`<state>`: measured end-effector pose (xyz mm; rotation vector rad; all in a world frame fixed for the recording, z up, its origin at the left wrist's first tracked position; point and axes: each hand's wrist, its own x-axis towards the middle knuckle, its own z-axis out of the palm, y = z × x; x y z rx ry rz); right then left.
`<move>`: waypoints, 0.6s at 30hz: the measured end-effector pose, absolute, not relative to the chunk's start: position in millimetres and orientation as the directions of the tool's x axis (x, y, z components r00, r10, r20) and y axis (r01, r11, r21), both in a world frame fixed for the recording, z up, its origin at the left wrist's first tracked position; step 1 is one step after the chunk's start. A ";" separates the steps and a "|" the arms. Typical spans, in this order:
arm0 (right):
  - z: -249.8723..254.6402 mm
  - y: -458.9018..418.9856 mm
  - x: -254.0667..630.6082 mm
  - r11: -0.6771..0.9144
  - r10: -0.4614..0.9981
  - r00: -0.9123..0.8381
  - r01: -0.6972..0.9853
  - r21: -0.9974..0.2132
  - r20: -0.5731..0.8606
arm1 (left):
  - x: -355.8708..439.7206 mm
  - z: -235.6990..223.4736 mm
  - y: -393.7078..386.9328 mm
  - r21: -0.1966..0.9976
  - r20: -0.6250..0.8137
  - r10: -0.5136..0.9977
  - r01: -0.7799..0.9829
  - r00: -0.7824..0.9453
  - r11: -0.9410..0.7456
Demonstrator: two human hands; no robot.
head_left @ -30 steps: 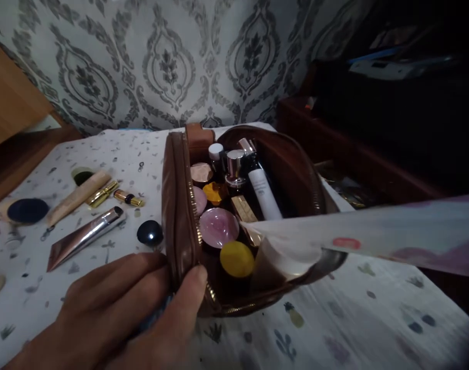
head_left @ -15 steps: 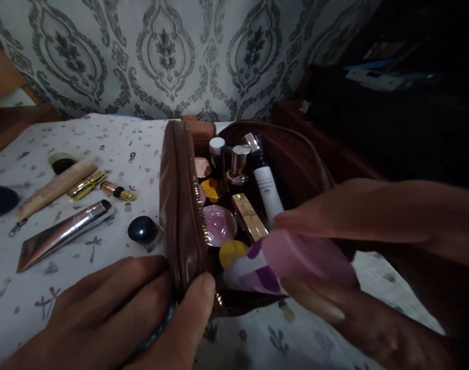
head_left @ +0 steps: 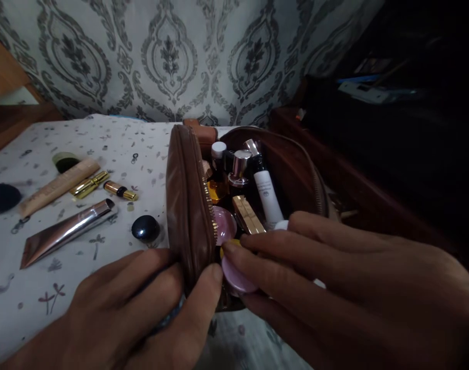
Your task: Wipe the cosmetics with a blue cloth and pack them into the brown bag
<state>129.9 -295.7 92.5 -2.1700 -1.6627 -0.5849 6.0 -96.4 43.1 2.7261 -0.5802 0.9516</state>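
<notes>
A brown zippered toiletry bag stands open on a patterned cloth. My left hand grips its near left corner, thumb on the zip edge and fingers curled around the outside. My right hand is over the near part of the opening, its fingertips closed on the rounded pink end of a bottle. The rest of that bottle is mostly hidden under the fingers. Beside it in the bag are a pink round container, a gold rectangular case, a white tube and a silver-capped bottle.
On the cloth to the left lie a silver tube, a beige tube, a gold lipstick, a small gold-and-dark bottle and a black round item. A patterned wall rises behind; dark furniture stands right.
My right hand has swung the bottle round and lower at the bag's near side, so its pink end now faces left. My left hand keeps its grip on the bag.
</notes>
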 end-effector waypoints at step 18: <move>112.5 -299.2 126.8 -0.131 0.907 0.157 0.987 -0.092 0.390 | 0.3 49.0 -88.5 0.036 0.604 -0.311 -0.414 0.734 -0.909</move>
